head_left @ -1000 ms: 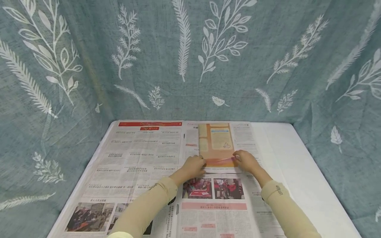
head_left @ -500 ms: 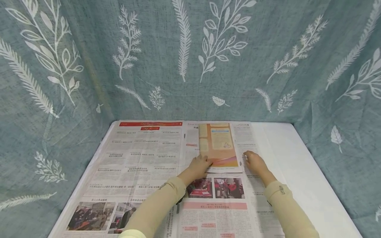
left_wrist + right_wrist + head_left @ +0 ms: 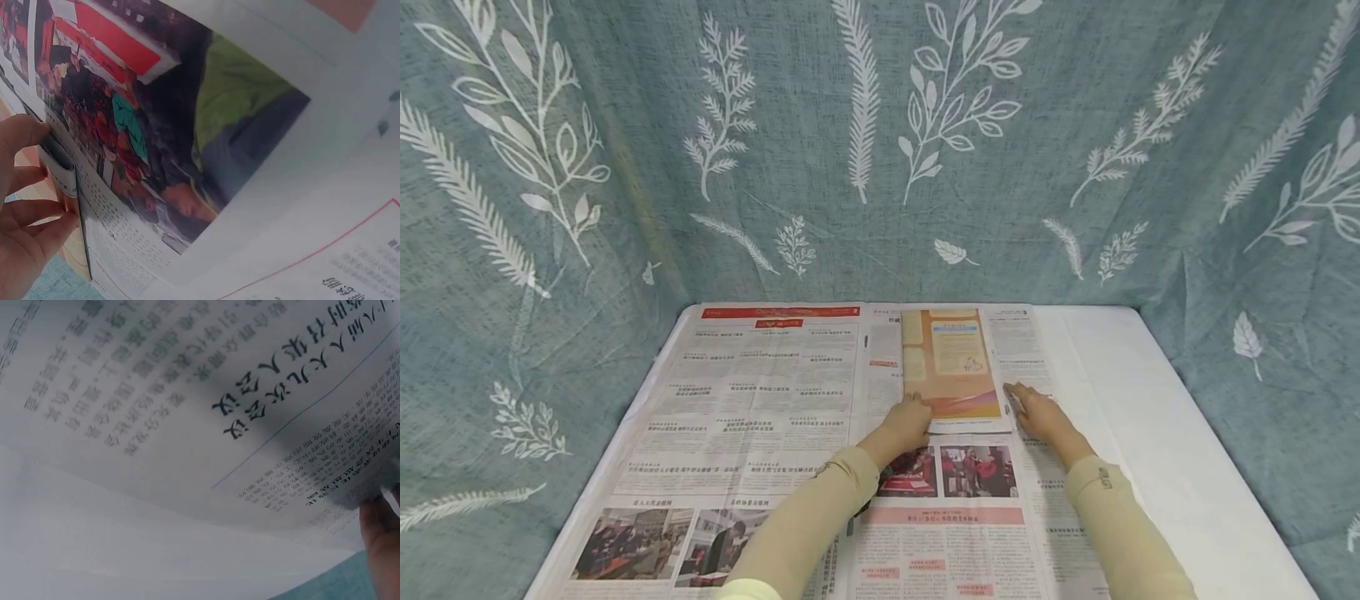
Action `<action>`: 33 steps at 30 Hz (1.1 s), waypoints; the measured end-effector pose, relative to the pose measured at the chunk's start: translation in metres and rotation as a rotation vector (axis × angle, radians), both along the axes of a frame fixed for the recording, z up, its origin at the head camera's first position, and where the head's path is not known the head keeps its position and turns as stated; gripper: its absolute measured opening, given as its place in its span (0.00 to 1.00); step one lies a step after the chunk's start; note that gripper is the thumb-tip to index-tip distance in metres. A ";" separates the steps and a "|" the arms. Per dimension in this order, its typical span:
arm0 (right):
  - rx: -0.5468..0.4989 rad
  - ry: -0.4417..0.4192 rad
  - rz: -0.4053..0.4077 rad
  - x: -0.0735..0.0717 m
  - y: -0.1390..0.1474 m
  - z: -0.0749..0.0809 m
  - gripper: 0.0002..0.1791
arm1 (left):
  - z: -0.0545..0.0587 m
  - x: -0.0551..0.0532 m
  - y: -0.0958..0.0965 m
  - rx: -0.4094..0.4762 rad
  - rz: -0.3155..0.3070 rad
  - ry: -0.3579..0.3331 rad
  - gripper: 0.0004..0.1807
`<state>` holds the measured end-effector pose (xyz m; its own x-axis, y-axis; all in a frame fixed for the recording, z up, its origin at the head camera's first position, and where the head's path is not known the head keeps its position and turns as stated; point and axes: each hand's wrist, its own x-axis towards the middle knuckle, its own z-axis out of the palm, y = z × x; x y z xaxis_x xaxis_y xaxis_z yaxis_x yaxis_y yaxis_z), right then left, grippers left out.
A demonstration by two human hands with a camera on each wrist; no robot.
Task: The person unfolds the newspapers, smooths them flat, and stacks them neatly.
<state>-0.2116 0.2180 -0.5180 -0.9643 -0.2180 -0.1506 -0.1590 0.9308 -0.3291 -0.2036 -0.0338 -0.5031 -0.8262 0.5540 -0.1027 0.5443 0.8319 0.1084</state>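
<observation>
A folded paper (image 3: pixel 951 367) with an orange printed face and a white lower margin lies flat on the spread newspaper (image 3: pixel 760 392). My left hand (image 3: pixel 906 425) holds its near left corner. In the left wrist view, the thumb and curled fingers of my left hand (image 3: pixel 25 244) close on the paper's bent edge, near a printed photo (image 3: pixel 162 119). Just right of the folded paper, my right hand (image 3: pixel 1045 417) rests with its fingertips on the newspaper, the index finger reaching toward the paper's edge. Only part of my right hand (image 3: pixel 381 540) shows in the right wrist view.
The newspaper covers the left and middle of a white table (image 3: pixel 1135 400), which shows bare along the right side. A blue-green curtain (image 3: pixel 820 142) with white leaf prints hangs behind and on both sides.
My right hand has let go of the folded paper's near right corner and moved slightly right. The left hand has shifted slightly right along the near left corner. The paper's near edge now lies flatter.
</observation>
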 end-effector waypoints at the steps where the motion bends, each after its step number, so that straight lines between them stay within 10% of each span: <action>1: 0.002 0.001 0.009 0.000 0.000 0.000 0.29 | -0.001 0.000 0.000 0.005 0.001 0.003 0.06; 9: -0.010 -0.039 0.065 -0.002 0.000 0.004 0.27 | -0.005 -0.002 -0.003 0.046 0.009 0.043 0.13; 23: 0.037 -0.204 0.035 -0.011 -0.005 0.019 0.29 | -0.006 -0.005 -0.017 0.084 -0.157 0.153 0.13; 33: 0.061 -0.149 0.116 -0.014 -0.002 0.020 0.21 | -0.008 0.000 -0.007 0.158 -0.006 0.296 0.04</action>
<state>-0.2260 0.2155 -0.4984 -0.8991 -0.3129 -0.3062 -0.2205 0.9278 -0.3008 -0.2037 -0.0409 -0.5116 -0.8037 0.5491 0.2292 0.5767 0.8138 0.0723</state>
